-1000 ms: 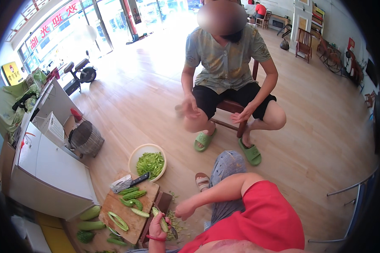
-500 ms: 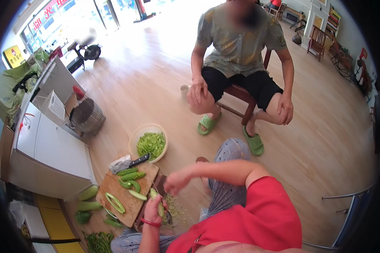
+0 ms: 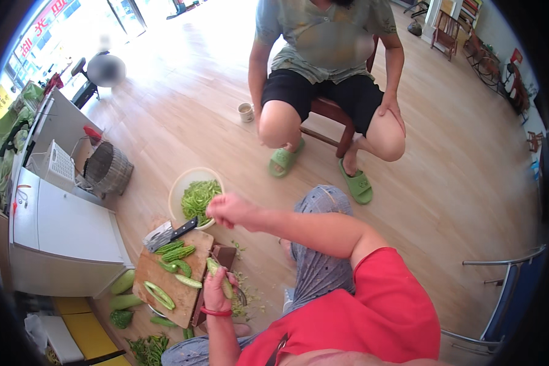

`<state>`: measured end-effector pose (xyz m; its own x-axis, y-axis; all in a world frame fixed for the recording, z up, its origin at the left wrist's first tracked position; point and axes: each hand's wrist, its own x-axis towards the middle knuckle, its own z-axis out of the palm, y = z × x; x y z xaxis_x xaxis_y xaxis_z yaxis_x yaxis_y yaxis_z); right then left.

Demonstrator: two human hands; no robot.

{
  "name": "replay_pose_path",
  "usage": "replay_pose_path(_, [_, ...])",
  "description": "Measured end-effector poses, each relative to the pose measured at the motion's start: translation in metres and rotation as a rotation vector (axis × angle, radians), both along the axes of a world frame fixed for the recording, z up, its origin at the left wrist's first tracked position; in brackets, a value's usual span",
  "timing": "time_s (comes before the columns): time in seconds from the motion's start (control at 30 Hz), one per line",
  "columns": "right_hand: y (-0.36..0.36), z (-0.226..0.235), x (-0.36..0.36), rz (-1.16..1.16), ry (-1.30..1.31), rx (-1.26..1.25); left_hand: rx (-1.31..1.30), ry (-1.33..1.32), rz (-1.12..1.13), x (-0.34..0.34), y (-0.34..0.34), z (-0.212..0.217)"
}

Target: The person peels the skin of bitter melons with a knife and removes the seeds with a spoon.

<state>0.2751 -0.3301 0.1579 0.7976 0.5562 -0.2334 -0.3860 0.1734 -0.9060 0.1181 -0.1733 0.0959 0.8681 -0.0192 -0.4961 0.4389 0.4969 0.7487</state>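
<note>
My left hand (image 3: 214,293), with a red band at its wrist, grips a pale green bitter melon piece (image 3: 227,287) by the right edge of the wooden cutting board (image 3: 195,243). A dark curved metal piece (image 3: 242,297) shows beside that hand; its kind is unclear. My right hand (image 3: 233,211) hovers at the right rim of a cream bowl (image 3: 174,198) full of shredded green vegetable (image 3: 198,198). Its fingers are curled together, and what they hold, if anything, is hidden. On the board lie whole bitter melons (image 3: 178,253), cut halves (image 3: 159,296) and a cleaver (image 3: 168,235).
Opposite me a person in black shorts sits on a wooden chair (image 3: 329,113), a cup (image 3: 246,112) beside them. Green scraps (image 3: 244,299) litter the floor by the board. Gourds (image 3: 125,301) and leafy greens (image 3: 147,351) lie left, near a white cabinet (image 3: 67,213) and wicker basket (image 3: 108,168).
My right hand has moved up and away from my left hand, to the bowl's rim. The view has shifted. My left hand keeps hold of the bitter melon piece.
</note>
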Motion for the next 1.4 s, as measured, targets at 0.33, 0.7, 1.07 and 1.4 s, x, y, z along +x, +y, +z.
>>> replay_pose_path(0.33, [-0.027,0.038,0.049,0.308,-0.384,0.17,0.717,-0.272,0.254,0.039,0.066,0.113])
replay_pose_path(0.7, [0.03,-0.001,-0.046,0.437,-0.021,-0.072,0.212,-0.067,0.083,-0.015,0.011,0.032])
replay_pose_path(1.07, [0.03,-0.02,-0.057,0.35,-0.117,-0.168,0.124,-0.019,0.209,-0.03,0.033,-0.026])
replay_pose_path(1.4, [-0.053,0.059,0.007,-0.595,-0.408,0.415,0.106,0.017,0.213,-0.039,0.019,-0.032])
